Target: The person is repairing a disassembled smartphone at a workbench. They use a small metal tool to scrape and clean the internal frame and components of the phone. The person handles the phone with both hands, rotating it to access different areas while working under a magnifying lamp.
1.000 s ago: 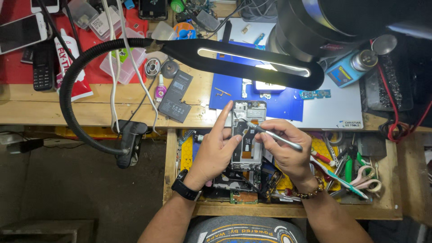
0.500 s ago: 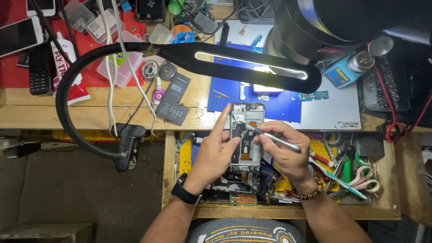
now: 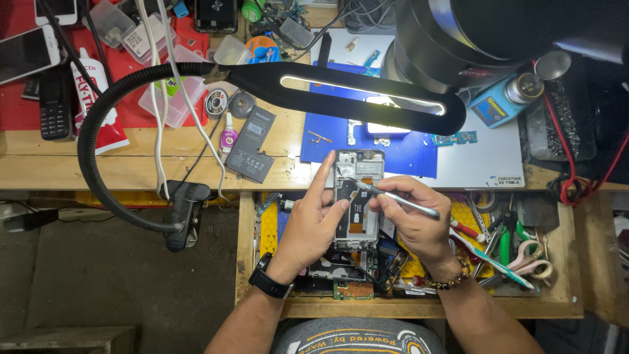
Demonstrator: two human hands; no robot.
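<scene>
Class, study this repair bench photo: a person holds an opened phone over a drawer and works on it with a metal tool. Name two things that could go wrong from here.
1. The right hand presses a thin metal tool into the opened phone. A slip could scratch or short the exposed parts.
2. The left hand holds the phone in the air above the open drawer, which is crowded with boards and tools. If the grip loosens, the phone or a loosened part may drop in and get lost or damaged.

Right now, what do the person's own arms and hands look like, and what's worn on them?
Both forearms are bare, with no sleeves or gloves. The left hand has a black watch with a dark band on its wrist. The right hand has a bracelet of dark round beads at its wrist. No rings can be made out.
</scene>
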